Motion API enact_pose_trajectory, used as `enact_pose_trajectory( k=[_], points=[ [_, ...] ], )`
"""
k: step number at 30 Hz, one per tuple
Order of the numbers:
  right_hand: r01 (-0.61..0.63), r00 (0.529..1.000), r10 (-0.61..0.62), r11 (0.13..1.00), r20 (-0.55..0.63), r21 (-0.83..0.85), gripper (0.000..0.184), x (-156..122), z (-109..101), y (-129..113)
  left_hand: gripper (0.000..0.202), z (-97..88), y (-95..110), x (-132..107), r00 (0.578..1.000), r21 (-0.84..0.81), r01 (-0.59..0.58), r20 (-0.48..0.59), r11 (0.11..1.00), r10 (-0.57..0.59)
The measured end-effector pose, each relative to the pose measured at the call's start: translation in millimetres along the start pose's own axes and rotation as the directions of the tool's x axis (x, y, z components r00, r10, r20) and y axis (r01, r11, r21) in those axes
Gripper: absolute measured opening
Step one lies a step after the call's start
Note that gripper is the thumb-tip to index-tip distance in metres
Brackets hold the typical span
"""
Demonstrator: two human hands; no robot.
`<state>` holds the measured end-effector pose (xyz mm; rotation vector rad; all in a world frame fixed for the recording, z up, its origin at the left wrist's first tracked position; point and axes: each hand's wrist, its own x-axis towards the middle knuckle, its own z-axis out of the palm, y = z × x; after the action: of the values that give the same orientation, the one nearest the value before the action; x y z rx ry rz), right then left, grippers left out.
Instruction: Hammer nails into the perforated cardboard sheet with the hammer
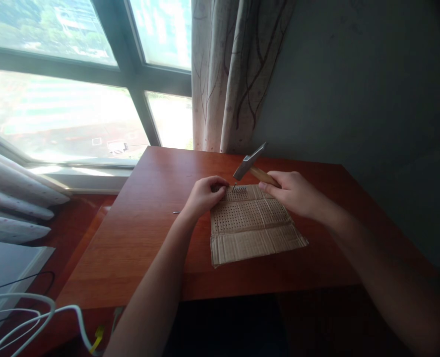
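Note:
A sheet of cardboard [259, 239] lies on the table, its upper part covered with rows of small holes. Near its far edge stand several nails [238, 189], one taller than the others. My left hand [208, 194] rests at the cardboard's far left corner, with thumb and fingers curled together beside the nails; what lies between them is hidden. In my right hand [292, 192] is a hammer, gripped by its wooden handle [265, 176]. The metal hammer head [248, 162] is raised a little above the nails, apart from them.
The reddish-brown wooden table [138, 248] fills the middle. A thin dark nail-like piece [176, 212] lies left of my left forearm. Behind are a window [74, 114] and a curtain [220, 74]. White cables [52, 310] loop at the lower left.

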<state>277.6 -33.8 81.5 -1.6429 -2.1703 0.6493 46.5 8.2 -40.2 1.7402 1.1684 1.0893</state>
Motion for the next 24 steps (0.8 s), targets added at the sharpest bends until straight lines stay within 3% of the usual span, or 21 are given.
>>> enact_pose_trajectory(
  k=[3,10,19,24],
  points=[
    [0.003,1.000,-0.003,1.000,-0.029,0.002,0.037,0.4,3.7,0.4,0.018,0.0,0.4,0.6,1.000,-0.030,0.022,-0.002,0.999,-0.022],
    [-0.007,0.999,0.007,1.000,0.047,-0.006,0.034,3.0,16.3,3.4,0.017,-0.6,5.1,-0.2,0.993,-0.192,0.117,0.037,0.974,-0.112],
    [-0.017,0.998,0.020,0.998,0.066,-0.054,0.030,5.6,20.0,7.1,0.020,0.2,9.0,-0.8,0.979,-0.224,0.206,0.055,0.953,-0.198],
    [-0.015,0.999,0.017,0.999,0.029,-0.050,0.034,5.7,19.7,9.6,0.019,-0.3,7.8,-0.2,0.982,-0.202,0.190,0.052,0.961,-0.183]
  ],
)
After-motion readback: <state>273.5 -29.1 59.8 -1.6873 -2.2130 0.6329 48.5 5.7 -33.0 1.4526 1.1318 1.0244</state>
